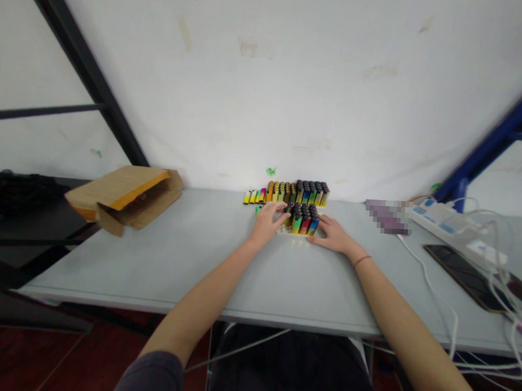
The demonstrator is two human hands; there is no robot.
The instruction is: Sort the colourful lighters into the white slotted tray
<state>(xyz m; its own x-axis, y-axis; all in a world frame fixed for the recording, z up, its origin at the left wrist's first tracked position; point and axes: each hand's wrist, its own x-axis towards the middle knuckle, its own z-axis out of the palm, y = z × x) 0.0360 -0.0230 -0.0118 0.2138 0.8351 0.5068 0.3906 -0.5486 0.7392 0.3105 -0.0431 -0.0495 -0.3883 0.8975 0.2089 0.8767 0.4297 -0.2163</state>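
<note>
Colourful lighters with black tops (305, 221) stand upright in rows in a pale tray (285, 230) near the middle of the table. My left hand (268, 219) is at the left side of this group, thumb and fingers curved towards a lighter; what lies between its fingertips is too small to make out. My right hand (332, 235) rests on the table with its fingers apart, against the right side of the group. Behind stand more upright lighters, a dark-topped block (312, 193) and a yellowish block (281, 192). A few lighters (254, 197) lie flat to their left.
An opened cardboard box (125, 194) lies on the left of the grey table (187, 261). At the right are a white power strip (455, 232), tangled white cables (427, 273), a dark phone (464, 276) and a blurred purple item (386, 217). A wall rises behind.
</note>
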